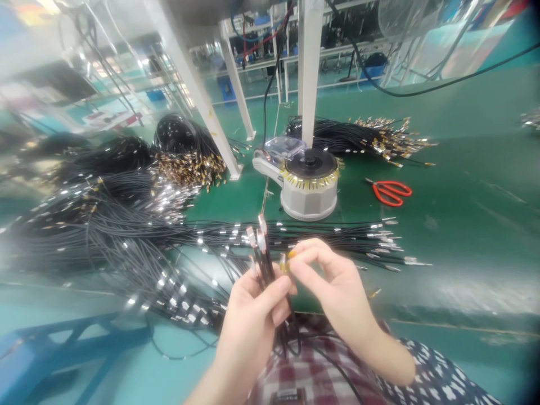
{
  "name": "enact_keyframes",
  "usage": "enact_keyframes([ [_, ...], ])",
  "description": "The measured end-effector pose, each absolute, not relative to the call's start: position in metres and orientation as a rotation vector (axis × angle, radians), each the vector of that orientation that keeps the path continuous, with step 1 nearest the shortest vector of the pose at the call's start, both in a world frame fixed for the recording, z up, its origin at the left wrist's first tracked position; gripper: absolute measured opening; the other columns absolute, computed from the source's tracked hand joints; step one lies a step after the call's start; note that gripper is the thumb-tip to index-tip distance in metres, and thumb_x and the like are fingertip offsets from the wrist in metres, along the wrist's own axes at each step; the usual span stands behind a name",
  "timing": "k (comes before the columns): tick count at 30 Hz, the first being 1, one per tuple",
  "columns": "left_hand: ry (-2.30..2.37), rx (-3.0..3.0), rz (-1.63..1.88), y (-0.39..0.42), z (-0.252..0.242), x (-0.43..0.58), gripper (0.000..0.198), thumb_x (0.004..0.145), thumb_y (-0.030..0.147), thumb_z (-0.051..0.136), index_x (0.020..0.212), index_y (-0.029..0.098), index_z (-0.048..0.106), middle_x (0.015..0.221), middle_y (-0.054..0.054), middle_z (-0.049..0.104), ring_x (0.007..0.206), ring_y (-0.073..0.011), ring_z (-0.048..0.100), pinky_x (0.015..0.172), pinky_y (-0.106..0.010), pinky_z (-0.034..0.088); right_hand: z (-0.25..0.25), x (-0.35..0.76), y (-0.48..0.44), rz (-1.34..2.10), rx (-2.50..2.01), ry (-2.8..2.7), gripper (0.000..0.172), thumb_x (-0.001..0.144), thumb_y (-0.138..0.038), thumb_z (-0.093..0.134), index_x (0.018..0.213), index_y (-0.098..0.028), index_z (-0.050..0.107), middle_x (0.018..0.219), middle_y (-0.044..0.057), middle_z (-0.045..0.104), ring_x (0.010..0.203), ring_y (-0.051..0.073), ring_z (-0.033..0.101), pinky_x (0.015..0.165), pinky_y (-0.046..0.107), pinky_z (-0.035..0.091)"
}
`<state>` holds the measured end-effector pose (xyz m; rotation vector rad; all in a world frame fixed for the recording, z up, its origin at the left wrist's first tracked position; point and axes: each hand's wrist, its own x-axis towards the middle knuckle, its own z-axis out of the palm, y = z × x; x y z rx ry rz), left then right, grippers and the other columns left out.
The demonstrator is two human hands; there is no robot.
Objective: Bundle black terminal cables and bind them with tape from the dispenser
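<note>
My left hand (261, 306) is closed around several black cables (265, 261), whose silvery ends stand up above the fingers. Close beside it, my right hand (327, 275) pinches a small yellow piece of tape (292, 254) between thumb and forefinger. That piece is at the end of one cable, where another yellow wrap (283, 264) shows. Beyond both hands stands a round white tape dispenser (310, 191) with a black top and short yellow strips around its rim. A bundle of black cables (329, 233) with silvery ends lies between the hands and the dispenser.
Red-handled scissors (392, 192) lie right of the dispenser. Large heaps of black cables (122, 197) cover the left side, and another bundle (367, 138) lies behind. White posts (311, 73) rise from the green table (464, 214). A blue stool (71, 354) stands at lower left.
</note>
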<state>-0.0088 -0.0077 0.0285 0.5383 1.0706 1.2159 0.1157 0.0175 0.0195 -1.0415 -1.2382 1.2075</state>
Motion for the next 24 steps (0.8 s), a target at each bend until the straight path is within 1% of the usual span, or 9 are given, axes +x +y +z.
enact_keyframes([
  [5, 1.052, 0.568, 1.217, -0.009, 0.028, -0.008, 0.014, 0.078, 0.023, 0.072, 0.077, 0.012, 0.064, 0.064, -0.001, 0.060, 0.042, -0.0012, 0.036, 0.042, -0.016, 0.024, 0.023, 0.114, 0.019, 1.238, -1.034, -1.236, 0.025, 0.081, -0.020, 0.064, 0.056, -0.020, 0.059, 0.073, 0.002, 0.061, 0.089, 0.020, 0.060, 0.083, 0.035, 0.046],
  [8, 1.068, 0.578, 1.225, -0.009, 0.028, -0.006, 0.015, 0.080, 0.024, 0.070, 0.076, 0.012, 0.063, 0.063, -0.001, 0.060, 0.042, -0.0012, 0.036, 0.043, -0.016, 0.025, 0.024, 0.115, 0.021, 1.301, -1.022, -1.227, 0.024, 0.081, -0.020, 0.064, 0.057, -0.020, 0.060, 0.068, 0.001, 0.059, 0.081, 0.020, 0.060, 0.080, 0.036, 0.046],
  [11, 1.074, 0.594, 1.236, -0.008, 0.027, -0.005, 0.016, 0.081, 0.025, 0.070, 0.073, 0.012, 0.062, 0.063, -0.001, 0.061, 0.041, -0.0011, 0.037, 0.043, -0.016, 0.025, 0.021, 0.115, 0.022, 1.348, -1.006, -1.199, 0.018, 0.081, -0.023, 0.064, 0.064, -0.019, 0.062, 0.077, 0.002, 0.061, 0.065, 0.015, 0.057, 0.072, 0.036, 0.047],
  [13, 1.065, 0.600, 1.242, -0.007, 0.027, -0.003, 0.018, 0.080, 0.025, 0.070, 0.072, 0.013, 0.061, 0.061, 0.000, 0.060, 0.041, -0.0011, 0.037, 0.042, -0.015, 0.025, 0.018, 0.116, 0.023, 1.366, -0.984, -1.187, 0.016, 0.083, -0.026, 0.063, 0.068, -0.019, 0.061, 0.086, 0.003, 0.061, 0.061, 0.013, 0.055, 0.067, 0.034, 0.048],
  [15, 1.060, 0.594, 1.240, -0.006, 0.028, -0.002, 0.018, 0.078, 0.026, 0.072, 0.073, 0.013, 0.061, 0.060, 0.001, 0.059, 0.041, -0.0012, 0.036, 0.041, -0.015, 0.024, 0.015, 0.115, 0.022, 1.357, -0.968, -1.190, 0.016, 0.084, -0.026, 0.061, 0.070, -0.019, 0.060, 0.093, 0.004, 0.060, 0.067, 0.013, 0.057, 0.069, 0.033, 0.048],
  [19, 1.089, 0.534, 1.237, -0.007, 0.029, -0.002, 0.022, 0.068, 0.021, 0.081, 0.079, 0.015, 0.062, 0.056, 0.006, 0.052, 0.039, -0.0004, 0.031, 0.039, -0.014, 0.023, 0.014, 0.113, 0.021, 1.268, -0.932, -1.227, 0.015, 0.084, -0.022, 0.060, 0.069, -0.019, 0.058, 0.092, 0.003, 0.060, 0.088, 0.018, 0.059, 0.084, 0.033, 0.046],
  [21, 1.107, 0.510, 1.251, -0.009, 0.028, -0.004, 0.023, 0.066, 0.018, 0.082, 0.075, 0.015, 0.061, 0.052, 0.008, 0.048, 0.038, 0.0004, 0.028, 0.038, -0.014, 0.020, 0.016, 0.113, 0.020, 1.218, -0.920, -1.233, 0.013, 0.083, -0.020, 0.061, 0.070, -0.019, 0.059, 0.091, 0.003, 0.060, 0.091, 0.018, 0.058, 0.086, 0.033, 0.045],
  [22, 1.111, 0.510, 1.255, -0.009, 0.028, -0.005, 0.022, 0.066, 0.018, 0.081, 0.073, 0.014, 0.060, 0.051, 0.008, 0.048, 0.037, 0.0007, 0.028, 0.038, -0.014, 0.019, 0.017, 0.112, 0.020, 1.199, -0.926, -1.233, 0.013, 0.082, -0.019, 0.062, 0.069, -0.019, 0.060, 0.091, 0.003, 0.060, 0.091, 0.018, 0.058, 0.086, 0.033, 0.044],
  [24, 1.108, 0.534, 1.258, -0.009, 0.027, -0.007, 0.021, 0.068, 0.019, 0.080, 0.071, 0.014, 0.060, 0.053, 0.005, 0.055, 0.037, 0.0009, 0.029, 0.039, -0.014, 0.018, 0.019, 0.114, 0.021, 1.210, -0.958, -1.234, 0.014, 0.080, -0.020, 0.065, 0.066, -0.019, 0.062, 0.090, 0.003, 0.061, 0.089, 0.018, 0.059, 0.085, 0.034, 0.045],
])
